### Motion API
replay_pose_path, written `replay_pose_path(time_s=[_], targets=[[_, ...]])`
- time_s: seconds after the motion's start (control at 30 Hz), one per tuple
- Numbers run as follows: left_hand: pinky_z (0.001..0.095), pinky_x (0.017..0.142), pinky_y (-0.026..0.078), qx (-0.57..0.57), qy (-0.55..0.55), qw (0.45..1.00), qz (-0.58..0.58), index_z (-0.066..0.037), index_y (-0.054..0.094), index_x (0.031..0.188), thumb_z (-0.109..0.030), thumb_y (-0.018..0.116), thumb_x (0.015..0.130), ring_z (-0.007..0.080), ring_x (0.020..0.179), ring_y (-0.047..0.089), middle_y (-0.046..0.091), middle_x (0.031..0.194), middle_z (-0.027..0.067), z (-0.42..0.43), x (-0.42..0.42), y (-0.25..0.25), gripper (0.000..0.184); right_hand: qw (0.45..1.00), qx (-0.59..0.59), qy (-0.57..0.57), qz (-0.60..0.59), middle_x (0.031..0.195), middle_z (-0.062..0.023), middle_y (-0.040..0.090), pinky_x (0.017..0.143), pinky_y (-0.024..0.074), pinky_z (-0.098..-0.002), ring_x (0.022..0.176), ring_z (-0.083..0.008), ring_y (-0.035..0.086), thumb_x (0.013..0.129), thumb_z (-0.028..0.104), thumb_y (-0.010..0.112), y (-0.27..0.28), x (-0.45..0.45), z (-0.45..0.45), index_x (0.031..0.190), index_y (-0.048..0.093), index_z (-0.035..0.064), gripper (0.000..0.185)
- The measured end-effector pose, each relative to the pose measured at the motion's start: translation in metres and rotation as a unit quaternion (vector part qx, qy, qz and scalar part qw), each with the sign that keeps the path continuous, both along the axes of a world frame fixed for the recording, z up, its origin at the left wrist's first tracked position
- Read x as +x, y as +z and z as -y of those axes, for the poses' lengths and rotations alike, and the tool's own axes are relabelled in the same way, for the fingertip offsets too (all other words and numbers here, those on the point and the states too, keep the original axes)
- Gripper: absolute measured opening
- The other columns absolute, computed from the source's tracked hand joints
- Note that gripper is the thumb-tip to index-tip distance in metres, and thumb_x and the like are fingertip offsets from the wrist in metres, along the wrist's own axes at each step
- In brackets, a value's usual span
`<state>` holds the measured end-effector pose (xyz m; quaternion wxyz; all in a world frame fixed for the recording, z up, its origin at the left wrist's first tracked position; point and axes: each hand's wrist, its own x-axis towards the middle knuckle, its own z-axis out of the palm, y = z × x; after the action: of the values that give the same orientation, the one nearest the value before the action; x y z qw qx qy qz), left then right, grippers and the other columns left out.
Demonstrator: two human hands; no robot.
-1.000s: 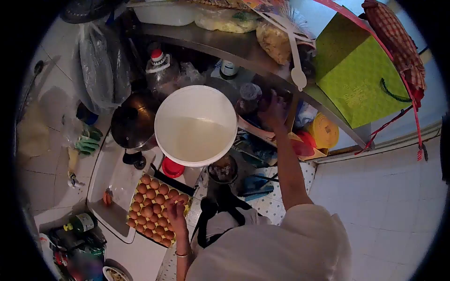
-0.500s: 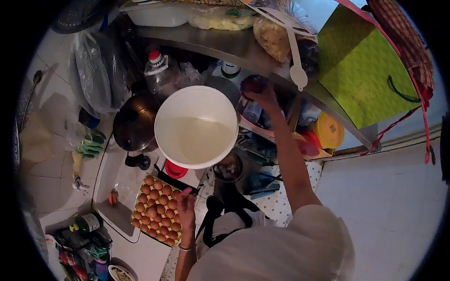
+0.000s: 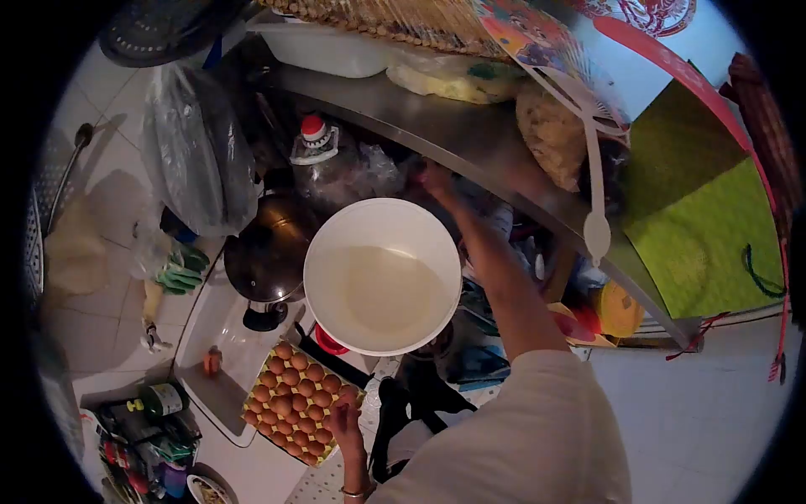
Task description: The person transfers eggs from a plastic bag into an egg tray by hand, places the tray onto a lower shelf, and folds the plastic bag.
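At the right edge of the egg tray [image 3: 267, 388], my left hand [image 3: 346, 422] has its fingers curled over the rim beside the brown eggs. The tray holds several rows of eggs and lies on the counter, overlapping the sink's edge. My right hand [image 3: 434, 178] reaches under the metal shelf, closed on a dark reddish thing [image 3: 411, 170] that is blurred and partly hidden. Below that hand is a large white bucket [image 3: 383, 326], open at the top, with pale inner walls. A big clear bottle with a red cap [image 3: 313, 128] stands behind the bucket.
Left of the bucket sits a dark lidded pot [image 3: 267, 252], near the white sink [image 3: 201, 336]. Above runs a metal shelf [image 3: 437, 126] with bags on it. A green bag [image 3: 697, 227] and a white fly swatter [image 3: 596, 193] hang at the right.
My right hand has moved left under the shelf with the dark reddish thing, towards the capped bottle. My left hand stays at the tray's edge. The whole view has shifted.
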<state>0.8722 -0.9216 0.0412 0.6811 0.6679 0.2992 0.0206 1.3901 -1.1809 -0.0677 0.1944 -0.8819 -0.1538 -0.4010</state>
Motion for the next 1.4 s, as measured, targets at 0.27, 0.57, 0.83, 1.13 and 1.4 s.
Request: replay_pose_path(time_s=[0.27,0.57,0.83,1.13,1.4], targets=[[0.0258,0.077,0.046,-0.02,-0.02,1.0,-0.005,-0.003,0.053,0.111,-0.008,0.053,0.09,0.0142,0.089,0.058,0.058,0.099,0.0045,0.004,0.009,-0.015,0.022,0.979,0.02,0.071,-0.19,0.125,-0.0215,0.051,0.096,0.041,-0.0449,0.117,-0.0398,0.047,0.064,0.015,0.074,0.013,-0.008,0.003,0.125,0.047,0.0044,0.068],[0.026,0.079,0.048,-0.081,-0.062,0.994,0.037,0.0,0.053,0.114,-0.001,0.051,0.09,0.016,0.094,0.06,0.058,0.109,0.008,0.006,0.039,-0.014,0.024,0.94,0.153,0.032,-0.303,0.12,-0.0191,0.053,0.094,0.0423,-0.0409,0.113,-0.0317,0.051,0.076,0.009,0.066,0.067,-0.109,0.104,0.12,0.051,0.0023,0.048],[0.0263,0.08,0.047,-0.083,-0.069,0.994,0.035,0.0,0.053,0.115,-0.005,0.052,0.09,0.0149,0.093,0.06,0.059,0.107,0.0065,0.003,0.03,-0.013,0.025,0.849,-0.054,-0.254,-0.46,0.114,-0.018,0.055,0.091,0.0432,-0.0408,0.107,-0.0305,0.053,0.078,0.012,0.064,0.059,-0.101,0.236,0.115,0.053,0.0032,0.04],[0.0269,0.081,0.046,-0.087,-0.025,0.996,-0.024,-0.003,0.053,0.116,-0.007,0.051,0.091,0.0147,0.094,0.058,0.056,0.111,0.0048,0.011,0.007,-0.011,0.026,0.848,-0.063,-0.252,-0.462,0.107,-0.0167,0.058,0.087,0.0443,-0.0408,0.101,-0.0293,0.056,0.08,0.016,0.061,0.051,-0.094,0.25,0.11,0.056,0.0042,0.032],[0.0248,0.079,0.045,-0.121,-0.083,0.989,-0.02,-0.004,0.053,0.116,-0.008,0.05,0.092,0.0133,0.094,0.057,0.058,0.108,0.0047,0.016,0.015,0.004,0.024,0.9,-0.024,-0.234,-0.367,0.101,-0.0156,0.06,0.084,0.0452,-0.0407,0.096,-0.0282,0.058,0.083,0.019,0.059,0.123,-0.103,0.243,0.105,0.058,0.0051,0.026]])
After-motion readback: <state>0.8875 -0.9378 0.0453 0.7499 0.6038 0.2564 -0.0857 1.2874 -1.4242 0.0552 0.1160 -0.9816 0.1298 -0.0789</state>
